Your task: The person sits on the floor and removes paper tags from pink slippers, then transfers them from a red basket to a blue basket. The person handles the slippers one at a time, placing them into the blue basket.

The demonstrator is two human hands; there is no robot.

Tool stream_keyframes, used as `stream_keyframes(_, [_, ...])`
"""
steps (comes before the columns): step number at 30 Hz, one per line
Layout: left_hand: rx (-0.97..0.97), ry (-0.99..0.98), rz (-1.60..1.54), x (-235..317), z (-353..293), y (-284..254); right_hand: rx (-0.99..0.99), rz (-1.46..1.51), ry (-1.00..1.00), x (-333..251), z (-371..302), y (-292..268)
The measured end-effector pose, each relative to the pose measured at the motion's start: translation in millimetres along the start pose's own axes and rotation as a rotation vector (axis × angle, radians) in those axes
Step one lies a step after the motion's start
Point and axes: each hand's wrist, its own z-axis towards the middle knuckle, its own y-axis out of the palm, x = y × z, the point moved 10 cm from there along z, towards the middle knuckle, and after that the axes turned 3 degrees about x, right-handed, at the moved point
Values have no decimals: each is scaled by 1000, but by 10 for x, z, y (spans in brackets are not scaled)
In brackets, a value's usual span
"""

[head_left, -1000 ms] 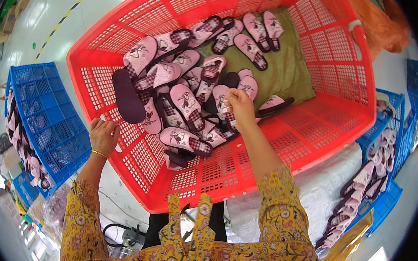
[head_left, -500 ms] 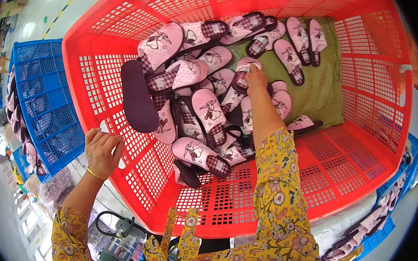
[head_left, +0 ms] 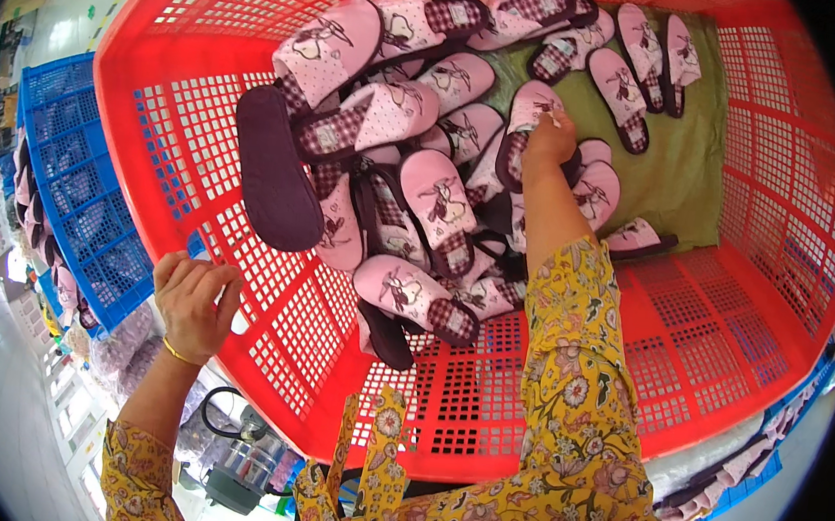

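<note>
Inside a large red plastic basket (head_left: 671, 390) lies a jumble of pink slippers with dark purple soles and checked insoles. My right hand (head_left: 552, 138) reaches into the middle of the pile and grips a pink slipper (head_left: 533, 106) at the side of its upper. The fingertips are partly hidden against it. At the basket's left rim, my left hand (head_left: 194, 304) is closed with its fingers curled in, and nothing shows in it. A slipper lying sole up (head_left: 277, 172) is the nearest to it inside the basket.
Olive-green sheeting (head_left: 682, 171) lines the basket's floor on the right, with a few slippers on it. Outside on the left stands a blue crate (head_left: 93, 189) beside more slippers. A grey and clear machine (head_left: 242, 465) sits below the rim, near my body.
The whole view has shifted, so the pile sits higher and further right. The slipper in my right hand has turned and shows more of its upper. My left hand stays by the rim.
</note>
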Motion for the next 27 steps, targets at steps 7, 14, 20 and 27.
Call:
stream_keyframes(7, [31, -15, -5, -25, -48, -53, -582, 693, 405, -393, -1587, -812])
stream_keyframes(14, [50, -2, 6, -34, -44, -66, -688, 581, 870, 360, -2781, -763])
stream_keyframes(20, [87, 29, 18, 19, -38, -89, -855, 654, 1103, 984, -2600, -211])
stream_keyframes(27, [126, 52, 1, -6, -152, -109, -796, 678, 858, 198, -3010, -634])
